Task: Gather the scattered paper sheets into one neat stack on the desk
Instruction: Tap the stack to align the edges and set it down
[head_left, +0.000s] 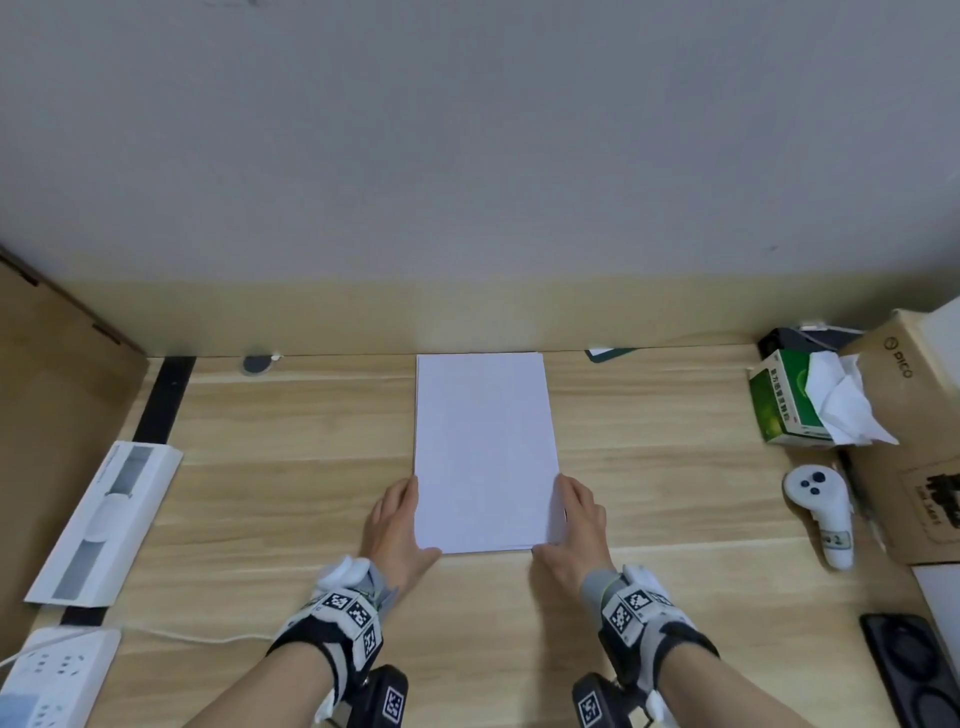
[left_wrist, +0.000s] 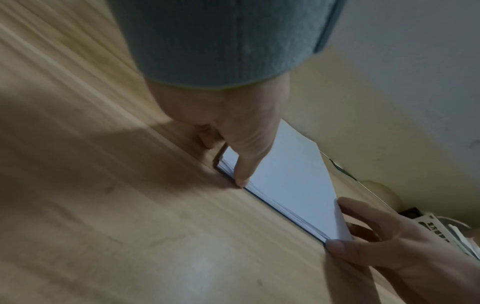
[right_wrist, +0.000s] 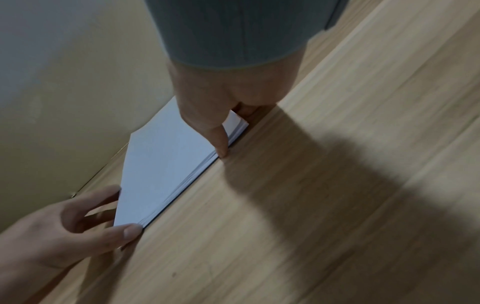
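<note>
A squared stack of white paper sheets lies flat on the wooden desk, its far edge at the back wall. My left hand presses against the stack's near left corner, fingers along the left side and thumb on the near edge. My right hand mirrors it at the near right corner. In the left wrist view my left hand puts its thumb on the stack edge, with the right hand beyond. The right wrist view shows the right hand, the stack and the left hand.
A long white box and a power strip lie at the left. At the right are a green tissue box, a cardboard box, a white controller and a black case. A wooden side panel closes the left.
</note>
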